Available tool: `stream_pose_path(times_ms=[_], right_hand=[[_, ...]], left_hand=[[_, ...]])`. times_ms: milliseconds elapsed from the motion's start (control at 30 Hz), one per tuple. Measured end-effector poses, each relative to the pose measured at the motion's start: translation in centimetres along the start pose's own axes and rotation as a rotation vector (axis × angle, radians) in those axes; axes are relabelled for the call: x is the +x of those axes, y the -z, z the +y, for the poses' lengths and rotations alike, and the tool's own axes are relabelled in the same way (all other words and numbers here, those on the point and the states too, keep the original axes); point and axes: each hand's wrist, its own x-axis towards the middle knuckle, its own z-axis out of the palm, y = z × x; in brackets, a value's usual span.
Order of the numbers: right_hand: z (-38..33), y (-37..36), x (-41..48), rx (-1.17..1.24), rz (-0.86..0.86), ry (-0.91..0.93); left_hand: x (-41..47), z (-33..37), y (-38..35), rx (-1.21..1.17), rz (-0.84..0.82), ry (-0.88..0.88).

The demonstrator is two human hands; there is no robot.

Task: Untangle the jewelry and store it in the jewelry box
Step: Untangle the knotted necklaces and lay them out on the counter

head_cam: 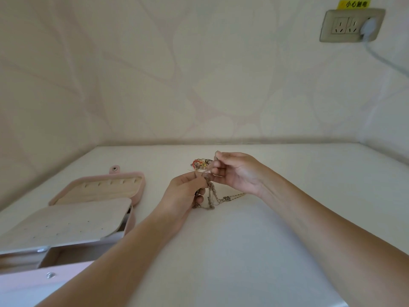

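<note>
**— How far along are we?**

— Starting at my left: the jewelry box (88, 196) stands open on the counter (265, 240) with its lid laid back. I see no piece in any part of it that shows. My forearm covers some of its near side, so I can't vouch for that.

**— And the jewelry?**

— Just right of the box, held up between both hands. My left hand (188, 189), the one nearer the box, has its fingers curled and pinches a strand between thumb and fingertips. Above it sits the tangle (202, 165), a beaded knot with a red loop in it. Brownish chains (212, 196) hang from the knot and trail onto the counter. My right hand (234, 171), on the side of the knot away from the box, pinches the knot's edge with curled fingers.

**— So what's left to do?**

— Nearly all of it, I'd judge. The pieces are one clump and nothing looks freed or stored. The knot has to be picked apart strand by strand, then each piece carried left into the box.
</note>
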Motion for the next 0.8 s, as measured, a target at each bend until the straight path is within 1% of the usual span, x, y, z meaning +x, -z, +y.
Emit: stream_pose_path(times_ms=[67, 100, 133, 167, 233, 267, 367, 400, 467, 533, 633, 767, 800], right_hand=[[-0.3, 0.2, 0.0, 0.048, 0.033, -0.013], [-0.5, 0.2, -0.1, 0.024, 0.047, -0.031], [-0.6, 0.3, -0.2, -0.058, 0.058, -0.046], [-0.7, 0.4, -0.3, -0.190, 0.064, -0.053], [-0.9, 0.8, -0.6, -0.467, 0.027, -0.041], [-1.1, 0.9, -0.8, -0.557, -0.013, -0.028], [-1.7, 1.4, -1.2, -0.707, -0.115, -0.018], [-1.8, 1.4, -1.3, -0.772, -0.112, -0.007], [-1.8, 1.3, -1.4, -0.870, -0.044, 0.039], [-1.8, 1.2, -1.4, -0.886, 0.045, 0.079], [-1.7, 1.0, -1.4, -0.812, 0.102, 0.074], [-1.0, 0.1, -1.0, -0.602, 0.055, -0.111], [-0.9, 0.0, -0.9, -0.583, 0.045, -0.148]], left_hand=[[0.1, -0.1, 0.0, -0.002, 0.015, 0.001], [0.1, 0.0, 0.0, 0.004, 0.022, 0.007], [0.1, 0.0, 0.0, 0.010, 0.023, 0.010], [0.0, 0.1, 0.0, 0.014, 0.020, 0.014], [0.0, 0.4, 0.0, -0.017, -0.003, 0.040], [-0.1, 0.5, -0.1, -0.054, -0.015, 0.066], [-0.1, 0.6, 0.0, -0.142, -0.043, 0.135], [-0.1, 0.6, 0.0, -0.149, -0.044, 0.139], [-0.1, 0.6, 0.0, -0.173, -0.042, 0.133], [-0.1, 0.7, -0.1, -0.183, -0.019, 0.119], [-0.2, 0.8, 0.0, -0.145, 0.021, 0.107], [-0.4, 0.8, 0.0, -0.147, 0.019, 0.061], [-0.4, 0.8, -0.1, -0.139, 0.029, 0.058]])
